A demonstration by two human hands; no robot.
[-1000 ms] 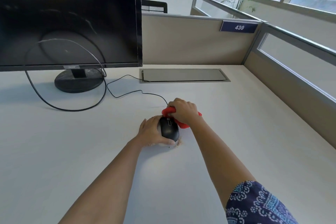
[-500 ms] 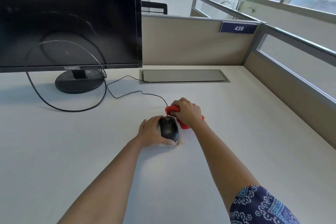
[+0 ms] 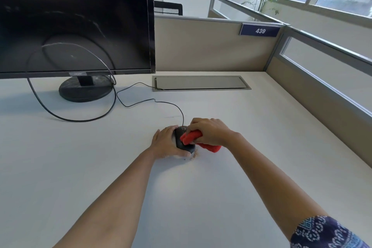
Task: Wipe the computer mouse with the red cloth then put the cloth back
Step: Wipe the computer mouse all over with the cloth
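Mouse (image 3: pixel 182 141) sits on the white desk (image 3: pixel 201 197), near the middle, and it is black. Its thin black wire (image 3: pixel 141 102) runs away from it across the desk toward the gray flap (image 3: pixel 201 83) at the back.

The left hand (image 3: pixel 166 144) holds the mouse from the left side. Its fingers are curled around the mouse, and the thumb presses along the near edge.

The right hand (image 3: pixel 209 132) is closed tight on the red cloth (image 3: pixel 193 139). One end of the cloth is pressed on top of the mouse, on its right side. The other end sticks out under the wrist and touches the desk just beside the mouse. A few small tan crumbs (image 3: pixel 194 154) lie on the desk right by the near edge of the mouse.

A big black screen (image 3: pixel 74 18) stands at the back left on a round black foot (image 3: pixel 84 91). A thicker black cable (image 3: pixel 66 115) makes a big loop on the desk in front of the foot. A blue sign (image 3: pixel 260 30) with the number 439 hangs on the tan wall behind the desk. A dark blue patterned sleeve (image 3: pixel 326 233) shows on the right arm at the bottom corner.
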